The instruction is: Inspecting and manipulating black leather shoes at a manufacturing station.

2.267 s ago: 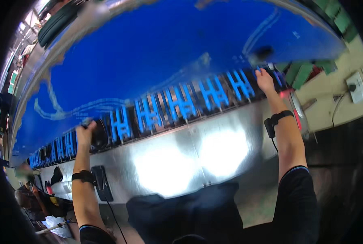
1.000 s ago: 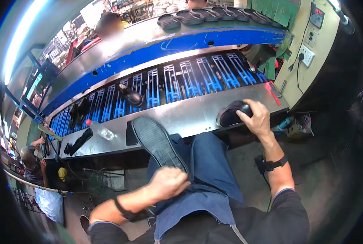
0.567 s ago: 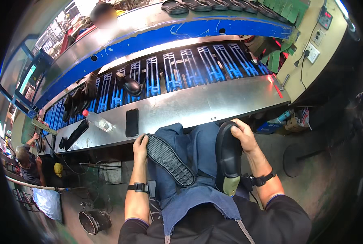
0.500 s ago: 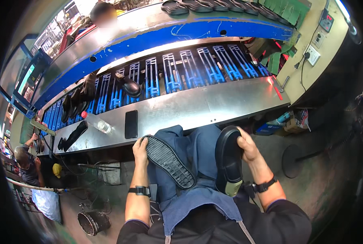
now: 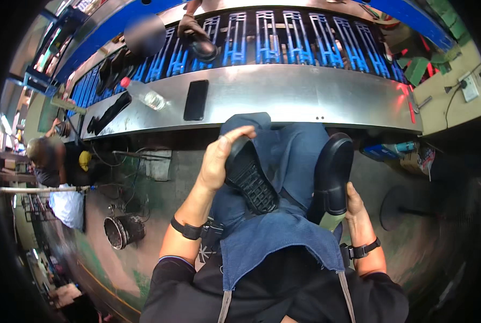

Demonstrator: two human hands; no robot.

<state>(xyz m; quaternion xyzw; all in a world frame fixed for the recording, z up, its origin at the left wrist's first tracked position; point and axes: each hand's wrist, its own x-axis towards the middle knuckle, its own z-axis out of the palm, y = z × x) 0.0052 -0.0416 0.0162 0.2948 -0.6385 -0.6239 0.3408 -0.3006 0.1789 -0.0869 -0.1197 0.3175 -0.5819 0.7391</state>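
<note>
My left hand (image 5: 217, 161) is closed round the upper end of a black rubber sole (image 5: 251, 185), its thumb and fingers at the edge. The blocky tread faces up, slanting over my left thigh; whether an upper is attached underneath, I cannot tell. My right hand (image 5: 356, 203) grips the outer side of a smooth black shoe (image 5: 333, 167) near its heel end. A pale green piece shows at the shoe's heel. Most of the right fingers are hidden behind the shoe. Both things are held above my lap, apart from each other.
Ahead runs a metal bench (image 5: 273, 99) with a black phone (image 5: 196, 100) and a clear bottle (image 5: 148, 97). Behind it lies a blue-slatted conveyor (image 5: 267, 40). Another person's gloved hand (image 5: 191, 27) touches a black shoe (image 5: 204, 50) there. A bucket (image 5: 123, 231) stands at left.
My view has shifted, so the bench sits higher in the picture. The sole in my left hand has tilted. My right hand has slid down the shoe. A gloved hand has come to the conveyor shoe.
</note>
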